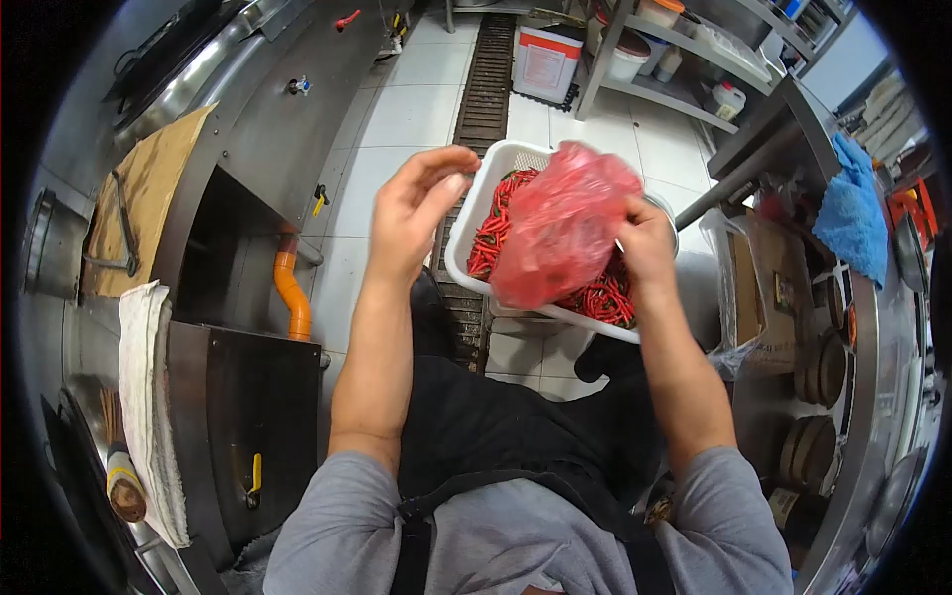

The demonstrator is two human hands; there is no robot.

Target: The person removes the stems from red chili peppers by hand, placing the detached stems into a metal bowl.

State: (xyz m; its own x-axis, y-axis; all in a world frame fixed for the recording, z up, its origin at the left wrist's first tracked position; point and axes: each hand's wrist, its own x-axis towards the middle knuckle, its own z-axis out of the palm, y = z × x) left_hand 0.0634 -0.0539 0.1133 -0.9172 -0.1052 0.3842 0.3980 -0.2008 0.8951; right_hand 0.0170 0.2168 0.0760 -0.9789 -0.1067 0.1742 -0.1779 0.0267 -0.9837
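Observation:
A thin red plastic bag (pixel 565 228) hangs over a white basket (pixel 458 253), its upper right part gripped in my right hand (pixel 650 243). Red chili peppers (pixel 504 223) with some green stems fill much of the basket, and more show below the bag. The bag covers the middle of them, and I cannot tell whether anything is inside it. My left hand (pixel 418 203) is raised beside the basket's left rim, its fingers curved and apart from the thumb, with nothing seen in it.
A floor drain grate (pixel 484 84) runs beneath the basket. Steel cooking units with an orange pipe (pixel 290 288) and a white towel (pixel 154 407) stand on the left. On the right are a blue cloth (pixel 855 213), a cardboard box (pixel 778 288) and shelves (pixel 684 99) of containers.

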